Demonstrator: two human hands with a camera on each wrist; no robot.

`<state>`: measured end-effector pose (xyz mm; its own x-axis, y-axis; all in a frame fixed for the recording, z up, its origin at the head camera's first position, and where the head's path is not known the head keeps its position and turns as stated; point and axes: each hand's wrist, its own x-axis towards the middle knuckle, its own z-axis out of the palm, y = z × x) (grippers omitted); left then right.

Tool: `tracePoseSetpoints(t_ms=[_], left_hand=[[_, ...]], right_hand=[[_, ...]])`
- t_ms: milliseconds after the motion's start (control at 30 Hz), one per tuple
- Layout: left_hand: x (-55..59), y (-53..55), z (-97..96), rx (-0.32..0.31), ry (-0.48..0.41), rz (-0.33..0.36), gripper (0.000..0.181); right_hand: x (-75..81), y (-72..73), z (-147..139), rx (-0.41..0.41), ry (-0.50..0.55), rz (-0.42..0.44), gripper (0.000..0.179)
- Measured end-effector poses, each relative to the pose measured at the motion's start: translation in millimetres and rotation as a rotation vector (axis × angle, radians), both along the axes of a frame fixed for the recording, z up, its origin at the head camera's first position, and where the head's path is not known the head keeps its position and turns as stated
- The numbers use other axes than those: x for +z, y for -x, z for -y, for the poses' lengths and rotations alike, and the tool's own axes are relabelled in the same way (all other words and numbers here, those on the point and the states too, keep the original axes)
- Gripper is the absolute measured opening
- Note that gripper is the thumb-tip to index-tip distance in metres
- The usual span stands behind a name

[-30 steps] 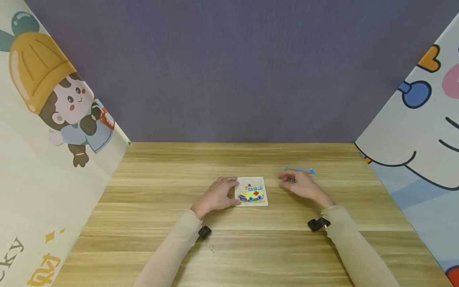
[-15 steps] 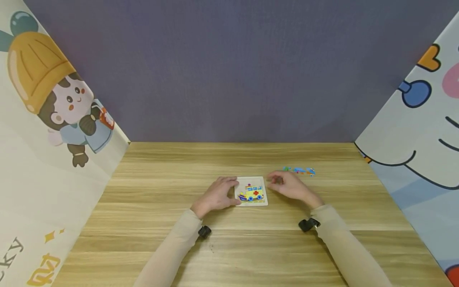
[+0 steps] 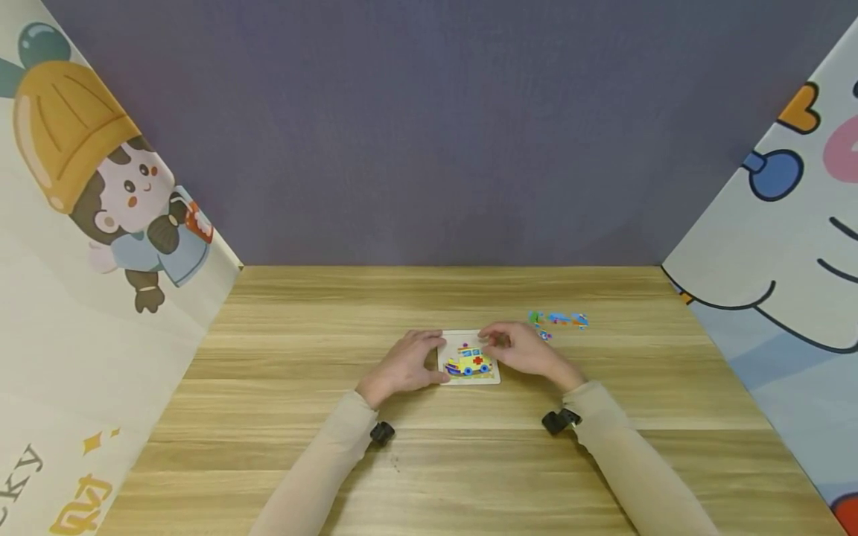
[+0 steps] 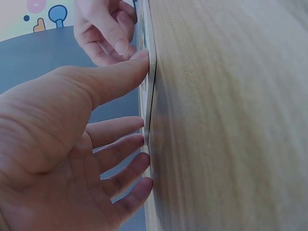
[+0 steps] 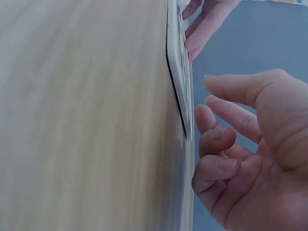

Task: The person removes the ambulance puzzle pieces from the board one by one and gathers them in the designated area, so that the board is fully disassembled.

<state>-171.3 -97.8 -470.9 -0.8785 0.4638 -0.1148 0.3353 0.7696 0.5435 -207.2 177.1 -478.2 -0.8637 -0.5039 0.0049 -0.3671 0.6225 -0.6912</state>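
A small square white puzzle board [image 3: 459, 340] lies on the table with a yellow ambulance picture [image 3: 474, 360] on it. My left hand [image 3: 404, 363] spans its left side, thumb at the near left corner and fingertips at the far left. In the left wrist view the fingers [image 4: 118, 129] of that hand are spread and fairly straight. Over the board's far right corner is my right hand [image 3: 525, 349], thumb and index fingertip close together in the right wrist view and the other fingers [image 5: 216, 168] curled. I cannot tell whether a piece is between them.
Several blue puzzle pieces lie beyond my right hand: one with green [image 3: 535, 317], a middle one [image 3: 558, 318], one with orange [image 3: 580, 321] and a nearer one [image 3: 544, 336]. A grey panel [image 3: 429, 149] rises at the table's [image 3: 322, 298] back edge, with printed walls on both sides.
My right hand has moved left from beside the loose pieces to over the board's right part, uncovering the nearer piece. My left hand and the board have stayed put.
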Motion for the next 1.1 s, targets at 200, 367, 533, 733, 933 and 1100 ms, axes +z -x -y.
tracePoseSetpoints(t_ms=[200, 367, 533, 733, 933, 1100], left_hand=[[-1.1, 0.6, 0.2, -0.002, -0.001, -0.01, 0.074], [-1.6, 0.8, 0.3, -0.005, 0.002, -0.014, 0.074], [-0.3, 0.2, 0.2, -0.006, 0.002, -0.009, 0.073], [-1.2, 0.6, 0.4, -0.01, 0.001, -0.012, 0.073], [-1.2, 0.2, 0.6, -0.013, -0.003, -0.014, 0.073], [-1.5, 0.6, 0.7, -0.016, 0.001, -0.017, 0.073]], right_hand=[[0.9, -0.5, 11, 0.03, -0.007, 0.02, 0.035], [0.8, -0.1, 19, 0.049, -0.017, 0.026, 0.041], [0.3, 1.3, 24, 0.068, -0.058, 0.031, 0.041], [0.4, 3.2, 28, 0.045, -0.111, 0.055, 0.04], [0.7, 2.3, 30, 0.029, -0.112, 0.049, 0.036], [1.2, 0.4, 31, 0.021, -0.09, 0.023, 0.034]])
